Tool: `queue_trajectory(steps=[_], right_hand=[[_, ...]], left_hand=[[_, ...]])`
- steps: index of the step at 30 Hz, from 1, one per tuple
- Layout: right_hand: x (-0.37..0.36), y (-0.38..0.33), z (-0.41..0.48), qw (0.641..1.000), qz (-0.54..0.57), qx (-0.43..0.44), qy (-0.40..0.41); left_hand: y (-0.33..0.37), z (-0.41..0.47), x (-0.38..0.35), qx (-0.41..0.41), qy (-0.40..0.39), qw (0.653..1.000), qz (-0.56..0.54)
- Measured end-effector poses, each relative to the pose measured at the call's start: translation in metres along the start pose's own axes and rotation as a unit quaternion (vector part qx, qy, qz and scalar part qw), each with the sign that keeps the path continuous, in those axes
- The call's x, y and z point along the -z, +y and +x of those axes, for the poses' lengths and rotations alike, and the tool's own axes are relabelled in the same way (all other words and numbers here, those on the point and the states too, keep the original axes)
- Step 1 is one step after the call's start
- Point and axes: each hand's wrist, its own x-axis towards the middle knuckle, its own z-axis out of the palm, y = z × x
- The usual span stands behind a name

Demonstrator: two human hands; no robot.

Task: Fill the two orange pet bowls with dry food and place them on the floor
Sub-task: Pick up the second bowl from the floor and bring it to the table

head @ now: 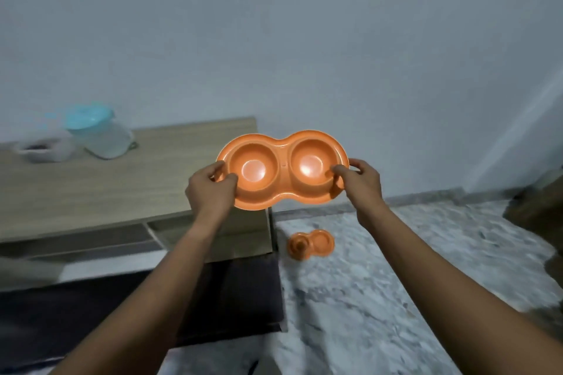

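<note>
I hold an orange double pet bowl in the air in front of me, tilted toward me, both cups bare inside. My left hand grips its left rim and my right hand grips its right rim. A second orange double bowl lies on the marble floor below, something dark in its left cup. On the wooden table at the far left stand a clear container with a teal lid and a small open tub with dark contents.
The low wooden table with a shelf beneath stands against the white wall on the left. A dark mat lies in front of it. Grey marble floor spreads to the right, with a brown object at the right edge.
</note>
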Motion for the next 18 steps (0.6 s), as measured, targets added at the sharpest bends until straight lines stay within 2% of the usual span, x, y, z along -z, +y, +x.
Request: queue_trajectory(steps=[9, 18], right_hand=[[-0.193, -0.015, -0.096, 0.993, -0.033, 0.019, -0.115], [-0.405, 0.002, -0.171, 0.982, -0.041, -0.013, -0.185]], left_hand=[[-0.066, 0.059, 0.205, 0.034, 0.089, 0.995, -0.018], [-0.161, 0.169, 0.383, 0.055, 0.096, 0.993, 0.042]])
